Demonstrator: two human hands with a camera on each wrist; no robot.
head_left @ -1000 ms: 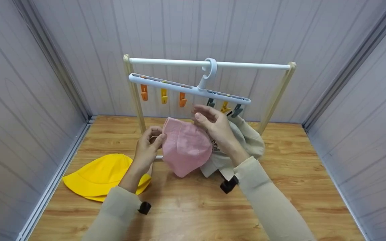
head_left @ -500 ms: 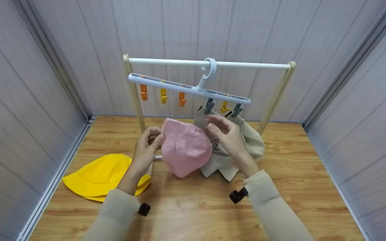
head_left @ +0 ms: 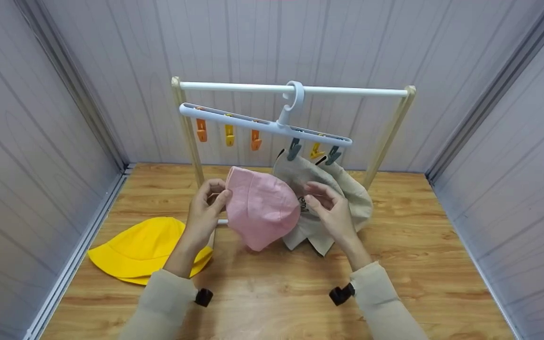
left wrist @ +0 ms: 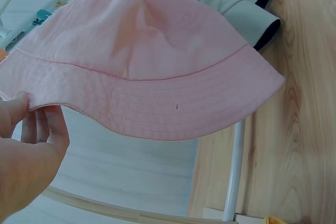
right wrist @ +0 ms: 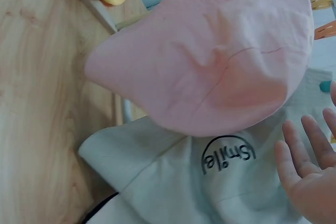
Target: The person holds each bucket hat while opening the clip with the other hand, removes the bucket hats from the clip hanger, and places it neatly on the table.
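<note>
My left hand pinches the brim edge of a pink bucket hat, which hangs on its side in front of the drying rack. In the left wrist view the thumb lies on one face of the brim and the fingers behind it. My right hand, fingers loosely bent and holding nothing, is right of the pink hat's crown. It overlaps a light grey hat with "Smile" lettering, hanging from a dark clothespin. Behind that, a beige hat hangs under another dark clothespin.
A pale blue clip hanger hangs tilted from the rack's white bar, its right end lower. Orange and yellow clothespins line its left half. A yellow bucket hat lies on the wooden surface at left. Panel walls stand around.
My right hand has moved down and a little right, away from the dark clothespin, uncovering the grey hat's top. My left hand and the pink hat have hardly moved.
</note>
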